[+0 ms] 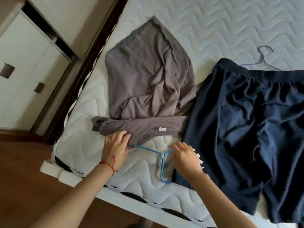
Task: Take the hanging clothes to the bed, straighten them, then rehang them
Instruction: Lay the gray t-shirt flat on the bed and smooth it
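Note:
A crumpled grey T-shirt (pixel 148 83) lies on the white quilted mattress (pixel 213 27), neck opening toward me. A blue hanger (pixel 162 159) lies at the collar, one arm tucked inside the shirt's shoulder, hook pointing at the bed's near edge. My left hand (pixel 116 146) grips the grey fabric at that shoulder, over the hanger's end. My right hand (pixel 184 156) pinches the hanger's other arm, just outside the neck opening. Dark navy shorts (pixel 250 119) lie spread to the right, touching the shirt.
A lilac hanger (pixel 263 60) lies on the mattress behind the shorts' waistband. The bed's dark wooden frame (pixel 92 58) runs along the left, with a white cabinet (pixel 24 66) beyond it. Brown wooden floor (pixel 29 186) lies below the bed's near edge.

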Demonstrator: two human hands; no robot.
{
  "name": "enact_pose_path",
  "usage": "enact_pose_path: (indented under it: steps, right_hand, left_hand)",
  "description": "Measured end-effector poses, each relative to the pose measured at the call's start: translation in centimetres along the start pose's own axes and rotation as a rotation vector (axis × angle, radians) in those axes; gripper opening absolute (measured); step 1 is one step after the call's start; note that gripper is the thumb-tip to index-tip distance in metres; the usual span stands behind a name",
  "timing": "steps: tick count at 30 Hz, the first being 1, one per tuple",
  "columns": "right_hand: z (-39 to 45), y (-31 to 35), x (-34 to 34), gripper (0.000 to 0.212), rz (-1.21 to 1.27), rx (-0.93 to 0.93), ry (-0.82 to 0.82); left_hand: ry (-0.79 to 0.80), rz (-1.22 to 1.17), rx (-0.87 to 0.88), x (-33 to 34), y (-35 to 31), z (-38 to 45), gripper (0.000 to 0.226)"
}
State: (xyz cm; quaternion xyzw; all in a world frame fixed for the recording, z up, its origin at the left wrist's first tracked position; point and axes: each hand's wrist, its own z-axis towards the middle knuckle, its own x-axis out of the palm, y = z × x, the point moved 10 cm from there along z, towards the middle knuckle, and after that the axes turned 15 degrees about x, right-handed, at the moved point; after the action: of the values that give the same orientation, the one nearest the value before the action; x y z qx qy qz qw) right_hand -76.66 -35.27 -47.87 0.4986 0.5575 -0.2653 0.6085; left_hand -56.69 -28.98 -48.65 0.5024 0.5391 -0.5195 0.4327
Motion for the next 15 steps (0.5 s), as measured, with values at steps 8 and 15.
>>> enact_pose_path:
  steps: [8, 15]
  right_hand:
    - [0.8, 2.3, 4.0, 0.012, -0.254, -0.111, 0.097]
    - [0.1, 1.9, 1.9, 0.012, 0.055, -0.044, 0.151]
  left_hand:
    - [-0.025, 0.201, 0.148, 0.5, -0.2, 1.5, 0.021]
    - [-0.116, -0.027, 0.114, -0.5, 0.1, 0.9, 0.017]
